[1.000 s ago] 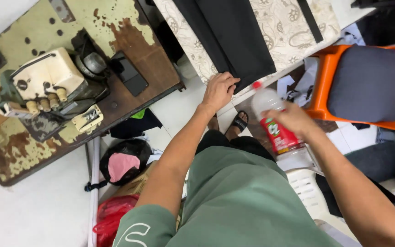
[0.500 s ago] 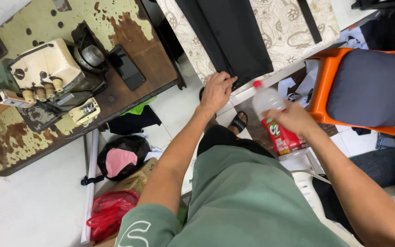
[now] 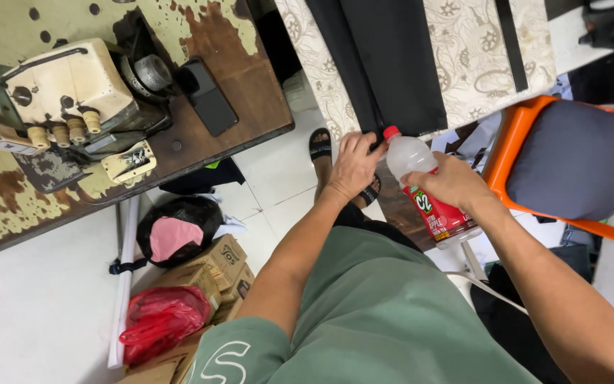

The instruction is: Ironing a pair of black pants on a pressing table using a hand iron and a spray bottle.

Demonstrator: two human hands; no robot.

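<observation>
Beside the patterned ironing board (image 3: 463, 57), the right hand (image 3: 453, 183) grips a clear plastic bottle (image 3: 424, 188) with a red cap and red label, tilted, just off the board's edge; the left hand (image 3: 353, 165) lies fingers spread on the black cloth (image 3: 385, 64) at that edge, gripping nothing; a sewing machine (image 3: 65, 89) stands on the worn table (image 3: 236, 85), well apart; an orange chair (image 3: 506, 149) stands near the bottle.

Sewing machine (image 3: 65, 92) sits on the table (image 3: 250, 107), left of the chair (image 3: 570, 163).
</observation>
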